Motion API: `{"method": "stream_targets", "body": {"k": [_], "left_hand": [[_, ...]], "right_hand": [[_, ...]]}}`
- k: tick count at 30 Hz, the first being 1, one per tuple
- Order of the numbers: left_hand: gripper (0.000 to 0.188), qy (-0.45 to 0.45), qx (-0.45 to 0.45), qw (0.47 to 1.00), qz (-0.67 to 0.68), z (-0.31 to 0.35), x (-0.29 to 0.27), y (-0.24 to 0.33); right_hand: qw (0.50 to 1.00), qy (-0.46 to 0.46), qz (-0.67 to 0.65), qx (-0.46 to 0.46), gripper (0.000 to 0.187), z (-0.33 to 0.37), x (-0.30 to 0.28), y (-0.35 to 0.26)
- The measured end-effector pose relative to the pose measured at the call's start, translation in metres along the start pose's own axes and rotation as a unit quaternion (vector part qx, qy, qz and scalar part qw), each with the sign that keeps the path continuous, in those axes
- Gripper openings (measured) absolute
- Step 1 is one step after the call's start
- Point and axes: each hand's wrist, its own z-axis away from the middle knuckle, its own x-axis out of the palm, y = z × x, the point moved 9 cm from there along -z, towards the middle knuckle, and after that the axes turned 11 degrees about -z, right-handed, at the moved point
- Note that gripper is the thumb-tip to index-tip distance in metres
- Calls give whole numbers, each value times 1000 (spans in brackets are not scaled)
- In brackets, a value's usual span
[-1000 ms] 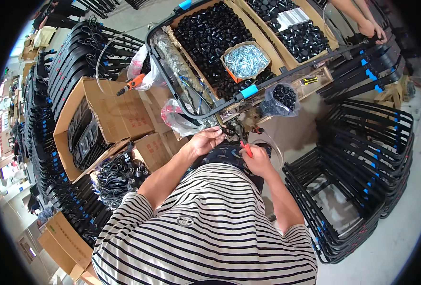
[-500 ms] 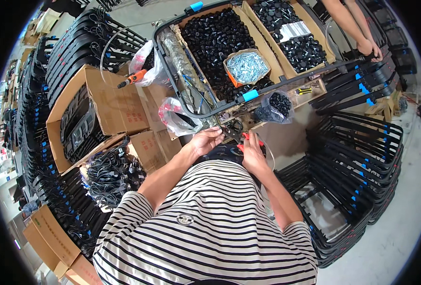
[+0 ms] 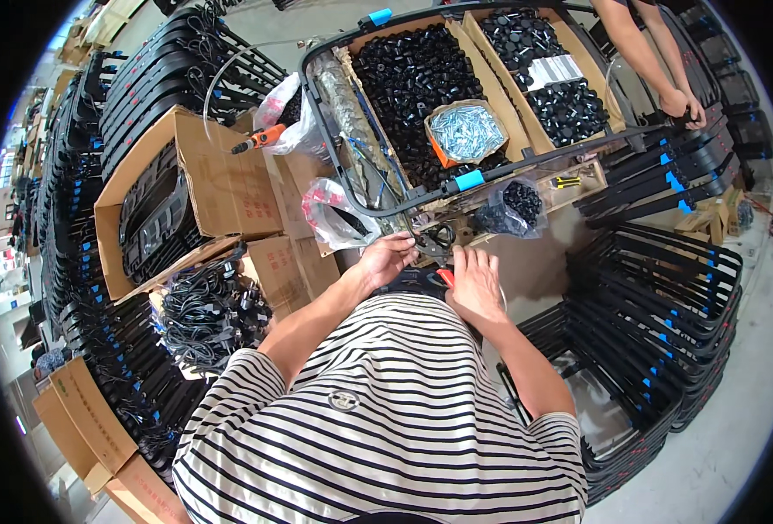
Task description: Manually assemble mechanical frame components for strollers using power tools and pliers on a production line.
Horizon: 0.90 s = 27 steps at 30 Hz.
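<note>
Just beyond my striped shirt, my left hand (image 3: 388, 260) is closed, thumb and fingers pinching a thin black cable at the near edge of a black tubular frame (image 3: 468, 182). My right hand (image 3: 480, 286) is wrapped over red-handled pliers (image 3: 445, 277), their dark jaws pointing at the cable. Most of the handles are hidden under the palm and fingers. A small loop of black cable (image 3: 441, 234) lies right beyond the jaws. Whether the jaws touch the cable is too small to tell.
Inside the frame, cartons hold black plastic caps (image 3: 412, 79) and a box of silver screws (image 3: 467, 133). An orange power tool (image 3: 260, 138) hangs left. Bundled cables (image 3: 212, 306) and stacked black frames (image 3: 666, 323) flank me. Another person's hands (image 3: 683, 106) hold the frame's far right.
My right hand has rolled over the pliers with its fingers straighter, covering more of the red handles. My left hand stays at the cable. The whole view has shifted slightly.
</note>
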Motion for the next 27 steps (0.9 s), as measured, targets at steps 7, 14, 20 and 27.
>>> {"method": "stream_targets", "body": {"k": [7, 14, 20, 27], "left_hand": [[17, -10, -19, 1000, 12, -1, 6, 0], [18, -38, -35, 998, -31, -3, 1, 2], [20, 11, 70, 928, -365, 17, 5, 70], [24, 78, 400, 365, -837, 28, 53, 122]], "right_hand": [[994, 78, -53, 48, 75, 11, 9, 16], [991, 26, -87, 95, 78, 17, 15, 25], [979, 28, -125, 158, 73, 19, 26, 28], [970, 101, -139, 171, 65, -12, 46, 23]]}}
